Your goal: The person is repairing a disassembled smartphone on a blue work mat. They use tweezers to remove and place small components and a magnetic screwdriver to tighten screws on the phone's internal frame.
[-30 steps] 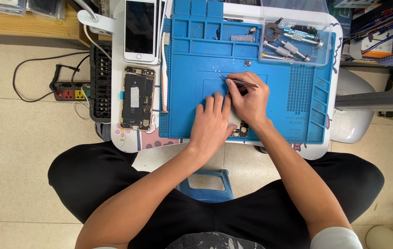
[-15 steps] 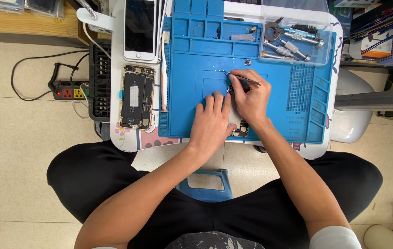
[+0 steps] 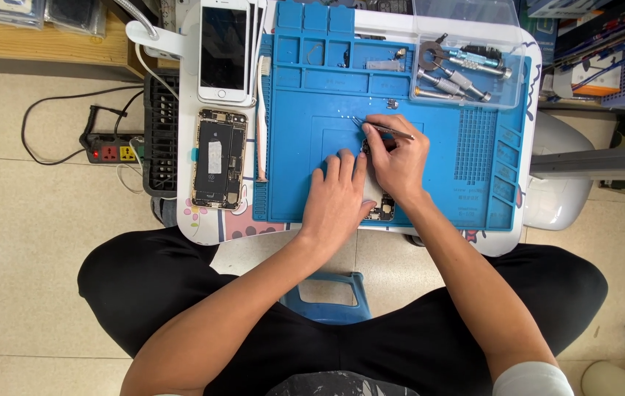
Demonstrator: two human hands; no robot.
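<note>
Both hands are on the blue silicone repair mat near the front edge of the small white tabletop. The left hand lies flat, fingers together, pressing down on a small dark circuit board – only its front end pokes out between the hands. The right hand is pinched shut on thin metal tweezers, tips pointing toward the back-left. An opened phone chassis with its innards showing sits along the left edge, a white smartphone behind it. A clear plastic tray of screwdrivers is at the back-right corner.
</note>
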